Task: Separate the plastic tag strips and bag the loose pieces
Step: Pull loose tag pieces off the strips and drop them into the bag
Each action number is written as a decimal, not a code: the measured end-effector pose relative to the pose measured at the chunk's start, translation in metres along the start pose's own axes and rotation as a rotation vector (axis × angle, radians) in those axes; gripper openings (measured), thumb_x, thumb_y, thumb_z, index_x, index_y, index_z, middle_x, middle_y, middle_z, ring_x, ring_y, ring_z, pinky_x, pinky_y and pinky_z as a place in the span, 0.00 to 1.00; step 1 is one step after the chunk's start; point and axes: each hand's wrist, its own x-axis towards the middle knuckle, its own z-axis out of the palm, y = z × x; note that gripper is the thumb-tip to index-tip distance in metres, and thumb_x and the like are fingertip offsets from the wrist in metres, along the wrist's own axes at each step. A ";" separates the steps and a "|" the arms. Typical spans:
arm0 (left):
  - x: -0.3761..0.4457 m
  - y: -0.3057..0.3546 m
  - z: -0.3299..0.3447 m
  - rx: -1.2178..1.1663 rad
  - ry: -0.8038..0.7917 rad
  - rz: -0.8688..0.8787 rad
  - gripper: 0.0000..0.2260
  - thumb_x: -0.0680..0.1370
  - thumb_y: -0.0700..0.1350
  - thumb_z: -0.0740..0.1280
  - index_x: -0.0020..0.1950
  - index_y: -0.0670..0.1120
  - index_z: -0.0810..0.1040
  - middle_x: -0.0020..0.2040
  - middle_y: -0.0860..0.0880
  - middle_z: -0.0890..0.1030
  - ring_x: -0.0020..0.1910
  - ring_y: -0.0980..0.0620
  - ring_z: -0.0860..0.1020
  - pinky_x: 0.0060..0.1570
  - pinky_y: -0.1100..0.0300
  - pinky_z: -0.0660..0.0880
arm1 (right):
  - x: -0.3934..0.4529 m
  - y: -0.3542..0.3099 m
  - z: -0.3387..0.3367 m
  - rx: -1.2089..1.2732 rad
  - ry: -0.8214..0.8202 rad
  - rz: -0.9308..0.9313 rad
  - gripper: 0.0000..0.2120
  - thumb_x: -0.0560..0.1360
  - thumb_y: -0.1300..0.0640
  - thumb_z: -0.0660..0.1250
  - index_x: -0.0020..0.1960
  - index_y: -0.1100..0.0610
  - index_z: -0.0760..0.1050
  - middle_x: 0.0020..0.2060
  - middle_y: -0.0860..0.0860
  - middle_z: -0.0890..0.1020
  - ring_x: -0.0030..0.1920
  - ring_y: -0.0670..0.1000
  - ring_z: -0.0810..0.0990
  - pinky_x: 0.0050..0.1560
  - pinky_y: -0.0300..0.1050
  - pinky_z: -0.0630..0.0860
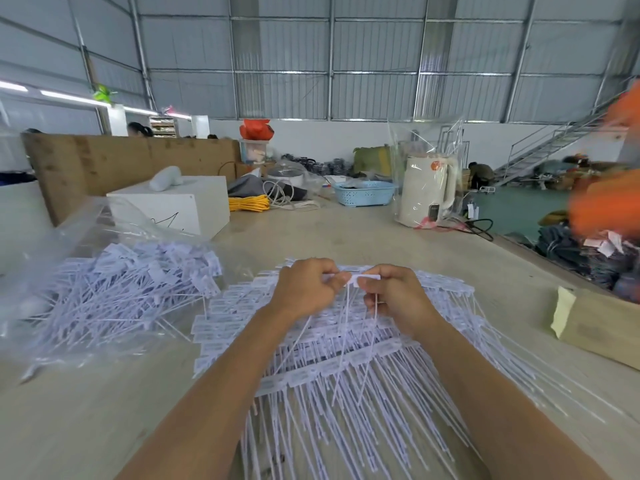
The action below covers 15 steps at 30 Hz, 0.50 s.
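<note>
A tag strip [360, 279] is pinched between left hand [304, 289] and right hand [398, 299], mid-separation; next, loose pieces are bagged leftward in the bag [86, 237].

Your forearms running off bottom edge; elbows out of view. Left hand [304, 289] and right hand [398, 297] curling over white tag piece [363, 278], covering most of it. Your arms hiding middle of tag strip stack [346, 375]; its tails leaving frame at bottom. Print on tags too small to read. Clear bag [86, 244] cut by left edge. Orange mass [609, 202] at right edge smearing into blur, unidentifiable.
</note>
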 end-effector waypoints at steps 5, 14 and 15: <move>0.004 -0.016 -0.007 0.093 0.180 -0.142 0.15 0.80 0.56 0.57 0.48 0.49 0.78 0.44 0.50 0.81 0.49 0.48 0.77 0.57 0.51 0.67 | 0.005 -0.009 -0.008 0.348 0.075 0.134 0.12 0.73 0.70 0.64 0.33 0.60 0.69 0.23 0.51 0.69 0.19 0.46 0.66 0.18 0.33 0.61; 0.006 -0.031 -0.009 -1.021 0.234 -0.535 0.06 0.74 0.32 0.69 0.50 0.35 0.77 0.31 0.42 0.78 0.26 0.52 0.77 0.32 0.63 0.79 | 0.007 -0.004 -0.029 -0.069 0.292 -0.010 0.03 0.75 0.68 0.65 0.42 0.63 0.73 0.31 0.57 0.74 0.26 0.51 0.75 0.26 0.41 0.73; 0.004 -0.031 -0.010 -0.985 0.249 -0.524 0.08 0.73 0.32 0.70 0.51 0.36 0.77 0.31 0.43 0.79 0.24 0.55 0.77 0.29 0.66 0.76 | 0.006 -0.003 -0.029 -0.298 0.307 -0.045 0.02 0.75 0.67 0.65 0.45 0.62 0.75 0.37 0.58 0.77 0.34 0.54 0.78 0.34 0.46 0.77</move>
